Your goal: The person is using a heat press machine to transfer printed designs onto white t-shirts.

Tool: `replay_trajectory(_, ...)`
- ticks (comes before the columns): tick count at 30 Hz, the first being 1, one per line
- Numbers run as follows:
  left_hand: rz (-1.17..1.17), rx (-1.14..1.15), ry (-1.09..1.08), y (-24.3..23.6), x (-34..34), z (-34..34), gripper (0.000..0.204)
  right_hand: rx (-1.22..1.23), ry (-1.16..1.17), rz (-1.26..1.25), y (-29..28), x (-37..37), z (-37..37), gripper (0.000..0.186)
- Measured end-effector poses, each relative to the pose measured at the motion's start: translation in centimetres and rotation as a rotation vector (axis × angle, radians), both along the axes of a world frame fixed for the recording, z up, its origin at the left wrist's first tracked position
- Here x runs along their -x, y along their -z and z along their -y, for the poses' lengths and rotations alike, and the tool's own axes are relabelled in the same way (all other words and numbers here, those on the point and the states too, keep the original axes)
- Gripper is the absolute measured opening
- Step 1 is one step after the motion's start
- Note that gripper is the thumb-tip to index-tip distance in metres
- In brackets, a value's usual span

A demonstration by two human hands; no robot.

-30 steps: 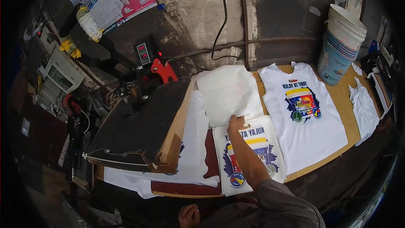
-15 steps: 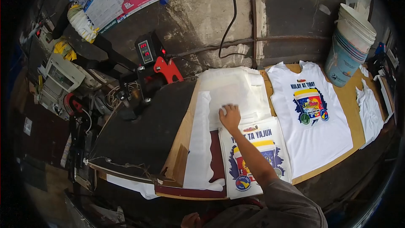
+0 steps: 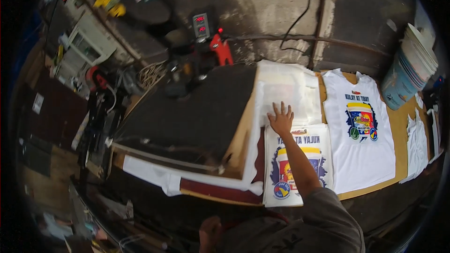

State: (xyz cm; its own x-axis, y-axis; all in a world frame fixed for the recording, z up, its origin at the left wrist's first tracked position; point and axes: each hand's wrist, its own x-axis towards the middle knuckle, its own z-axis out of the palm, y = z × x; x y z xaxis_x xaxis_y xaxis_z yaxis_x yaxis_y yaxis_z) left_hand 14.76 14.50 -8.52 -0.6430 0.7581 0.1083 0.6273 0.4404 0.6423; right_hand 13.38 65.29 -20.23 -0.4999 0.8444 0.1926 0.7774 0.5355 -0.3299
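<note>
Right hand [image 3: 281, 119] flat — on white sheet [image 3: 290, 91]

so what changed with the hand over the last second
The right hand moved up from the printed sheet onto the stack of white sheets and now lies flat there, fingers spread. It gripped nothing. The left hand stayed low at the bottom edge. The printed shirt, the heat press and the bucket stayed put.

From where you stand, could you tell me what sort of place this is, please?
Most likely a small T-shirt printing workshop: a heat press sits open, a printed white T-shirt lies flat on the table, and the right hand rests on a stack of sheets.
</note>
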Motion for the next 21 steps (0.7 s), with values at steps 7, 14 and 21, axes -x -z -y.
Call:
replay_trajectory(7,0.057,-0.65,-0.69,2.8,23.5,-2.2,0.026,0.869,0.044,-0.899,1.0,-7.5,17.3,0.058)
replay_trajectory(14,1.196,-0.657,-0.191,4.2,34.9,-0.1,0.062,1.449,-0.001,-1.192,-5.5,-11.9,30.3,0.028)
replay_trajectory(21,1.261,-0.939,0.034,0.9,38.8,4.1,0.046,1.089,0.113,-1.465,-16.6,-11.1,25.4,0.017)
